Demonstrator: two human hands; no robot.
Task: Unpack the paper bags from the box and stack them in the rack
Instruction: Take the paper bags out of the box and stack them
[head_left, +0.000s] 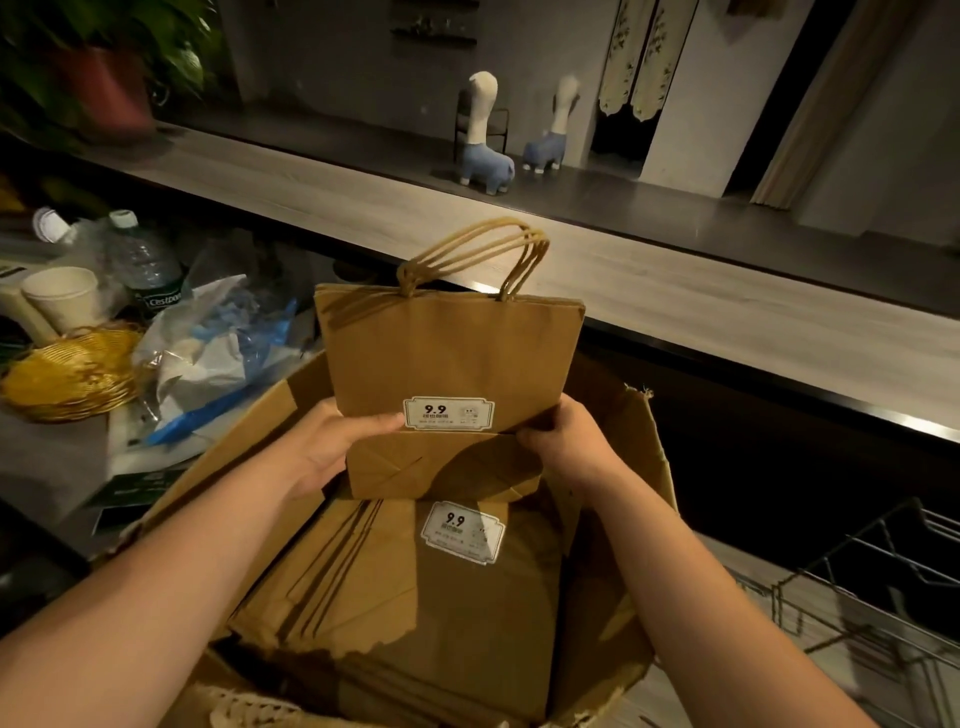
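Both hands, left (332, 447) and right (571, 441), grip a flat bundle of paper bags (452, 364) by its lower edges, upright above the open box (644, 457) at frame centre. More bags (415, 597) lie inside. Lifting out seems underway; next, carry it to the wire rack (872, 587), lower right.

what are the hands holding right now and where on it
Both hands grip a small bunch of flat paper bags at their lower side edges: left hand on the left, right hand on the right.
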